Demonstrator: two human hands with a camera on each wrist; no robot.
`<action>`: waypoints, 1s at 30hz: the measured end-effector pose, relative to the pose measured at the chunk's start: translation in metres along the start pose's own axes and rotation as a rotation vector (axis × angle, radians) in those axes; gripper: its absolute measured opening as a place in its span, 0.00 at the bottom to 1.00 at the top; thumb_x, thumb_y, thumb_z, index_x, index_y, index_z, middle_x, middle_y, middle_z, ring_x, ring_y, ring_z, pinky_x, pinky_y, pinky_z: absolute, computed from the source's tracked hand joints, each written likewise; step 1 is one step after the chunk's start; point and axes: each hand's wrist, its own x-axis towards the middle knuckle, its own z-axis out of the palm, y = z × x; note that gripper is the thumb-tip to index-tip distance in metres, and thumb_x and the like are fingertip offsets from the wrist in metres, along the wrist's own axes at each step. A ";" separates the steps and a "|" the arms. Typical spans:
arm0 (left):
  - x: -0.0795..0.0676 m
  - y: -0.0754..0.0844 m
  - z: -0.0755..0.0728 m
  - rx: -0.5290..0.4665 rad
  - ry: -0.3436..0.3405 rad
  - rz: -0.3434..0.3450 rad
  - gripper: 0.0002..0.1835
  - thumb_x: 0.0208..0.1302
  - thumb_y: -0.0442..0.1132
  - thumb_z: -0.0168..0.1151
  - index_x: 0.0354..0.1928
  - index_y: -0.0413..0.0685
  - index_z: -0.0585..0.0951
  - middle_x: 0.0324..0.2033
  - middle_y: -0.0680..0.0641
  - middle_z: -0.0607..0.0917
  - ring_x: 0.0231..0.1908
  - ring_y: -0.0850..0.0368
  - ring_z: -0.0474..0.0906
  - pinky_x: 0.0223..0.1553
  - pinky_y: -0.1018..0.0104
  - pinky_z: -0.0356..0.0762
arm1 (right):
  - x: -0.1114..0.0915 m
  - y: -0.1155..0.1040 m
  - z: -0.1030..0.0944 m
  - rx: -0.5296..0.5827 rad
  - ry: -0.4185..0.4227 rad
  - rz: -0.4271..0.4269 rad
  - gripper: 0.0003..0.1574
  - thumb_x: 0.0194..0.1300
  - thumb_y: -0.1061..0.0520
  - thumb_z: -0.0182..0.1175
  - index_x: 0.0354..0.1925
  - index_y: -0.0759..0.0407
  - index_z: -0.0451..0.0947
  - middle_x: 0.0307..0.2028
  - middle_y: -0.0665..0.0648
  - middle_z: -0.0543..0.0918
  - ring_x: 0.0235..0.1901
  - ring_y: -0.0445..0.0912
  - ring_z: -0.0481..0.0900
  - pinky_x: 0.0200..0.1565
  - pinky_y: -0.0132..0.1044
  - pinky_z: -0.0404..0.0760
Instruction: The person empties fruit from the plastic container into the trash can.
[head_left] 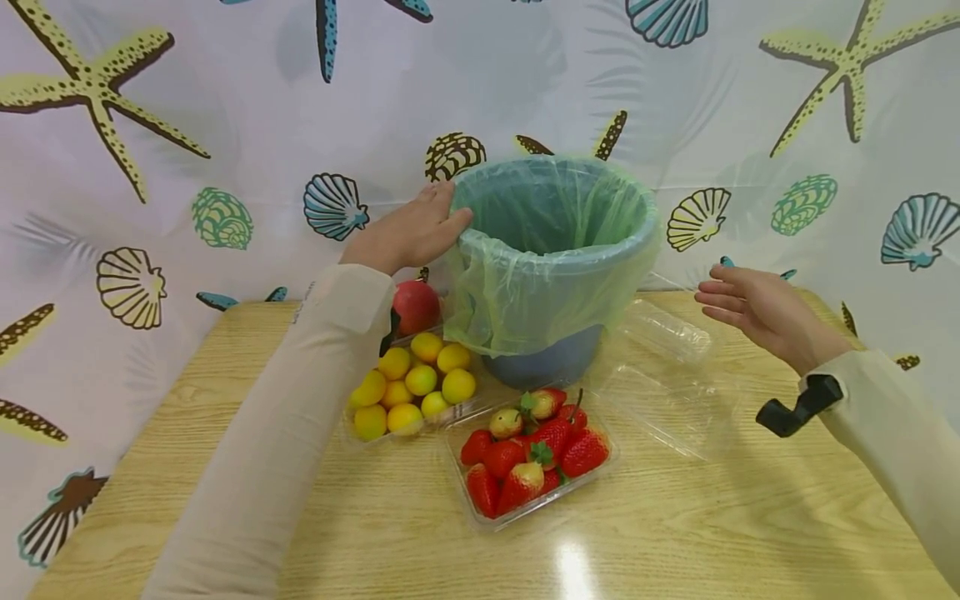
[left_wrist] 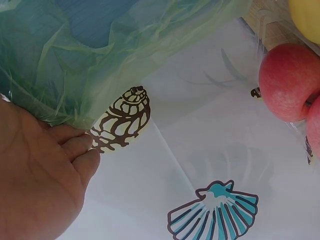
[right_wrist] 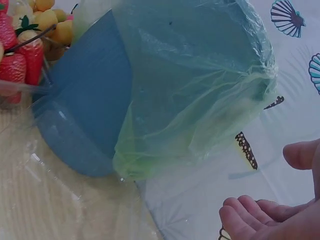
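A blue trash bin stands at the back of the table, with a thin green trash bag lining it and folded down over the rim. My left hand grips the bag at the bin's left rim. In the left wrist view, the fingers bend against the bag's hem, while the thumb is hidden. To the right of the bin, my right hand hangs in the air, palm toward the bin and fingers loosely extended. Nothing is in it, and a gap separates it from the bag.
A clear tray of strawberries sits before the bin. To its left are small yellow fruits in another clear tray, with a red apple behind. Clear plastic packaging lies right of the bin. A shell-print cloth hangs behind.
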 end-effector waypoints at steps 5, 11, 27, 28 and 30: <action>0.000 0.000 0.001 -0.002 0.005 0.005 0.38 0.74 0.57 0.25 0.73 0.44 0.28 0.74 0.44 0.30 0.74 0.48 0.27 0.74 0.53 0.31 | 0.008 -0.015 0.013 -0.035 0.006 -0.046 0.47 0.73 0.44 0.44 0.75 0.57 0.30 0.75 0.63 0.38 0.74 0.53 0.43 0.71 0.39 0.54; 0.000 0.000 0.001 -0.006 0.012 0.006 0.38 0.74 0.57 0.25 0.73 0.44 0.28 0.74 0.44 0.30 0.75 0.48 0.27 0.74 0.52 0.31 | 0.018 -0.030 0.024 -0.057 0.031 -0.083 0.47 0.73 0.43 0.45 0.75 0.55 0.32 0.76 0.60 0.40 0.75 0.51 0.43 0.73 0.40 0.51; 0.001 -0.002 0.002 -0.011 0.028 0.003 0.37 0.74 0.57 0.25 0.73 0.46 0.27 0.73 0.45 0.26 0.74 0.49 0.25 0.74 0.52 0.30 | 0.038 -0.066 0.055 -0.293 -0.025 -0.287 0.48 0.73 0.38 0.42 0.75 0.56 0.33 0.76 0.55 0.36 0.75 0.49 0.34 0.74 0.45 0.40; 0.001 -0.002 0.002 -0.012 0.030 0.004 0.37 0.75 0.57 0.25 0.73 0.46 0.27 0.73 0.45 0.26 0.74 0.49 0.25 0.74 0.52 0.30 | 0.039 -0.069 0.057 -0.322 -0.025 -0.290 0.48 0.72 0.38 0.41 0.75 0.55 0.33 0.76 0.54 0.36 0.75 0.49 0.34 0.74 0.46 0.39; 0.001 -0.002 0.003 -0.011 0.036 0.007 0.37 0.75 0.57 0.25 0.73 0.45 0.28 0.73 0.45 0.26 0.74 0.49 0.25 0.74 0.52 0.30 | 0.041 -0.073 0.062 -0.359 -0.026 -0.293 0.47 0.73 0.37 0.41 0.76 0.54 0.33 0.76 0.52 0.36 0.75 0.50 0.33 0.74 0.47 0.38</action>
